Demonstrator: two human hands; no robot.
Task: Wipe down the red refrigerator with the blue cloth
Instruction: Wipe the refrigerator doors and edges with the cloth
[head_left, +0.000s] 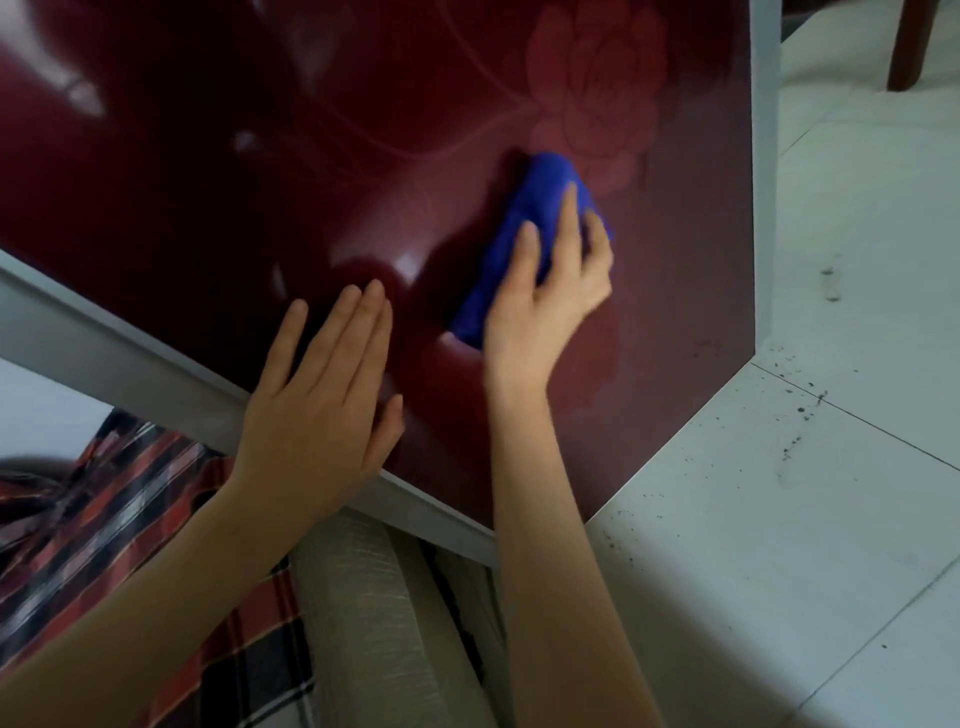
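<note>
The red refrigerator (311, 156) fills the upper left, its glossy dark-red door printed with a pale flower and edged in grey. My right hand (550, 291) presses a bunched blue cloth (519, 234) flat against the door, just below the flower. The cloth sticks out above and below my fingers. My left hand (322, 410) lies flat on the door's lower left edge, fingers together, holding nothing.
White floor tiles (805, 519) lie to the right, speckled with dark dirt near the fridge's corner. A brown furniture leg (909, 47) stands at top right. A red plaid fabric (130, 519) and a beige textured roll (374, 623) sit at lower left.
</note>
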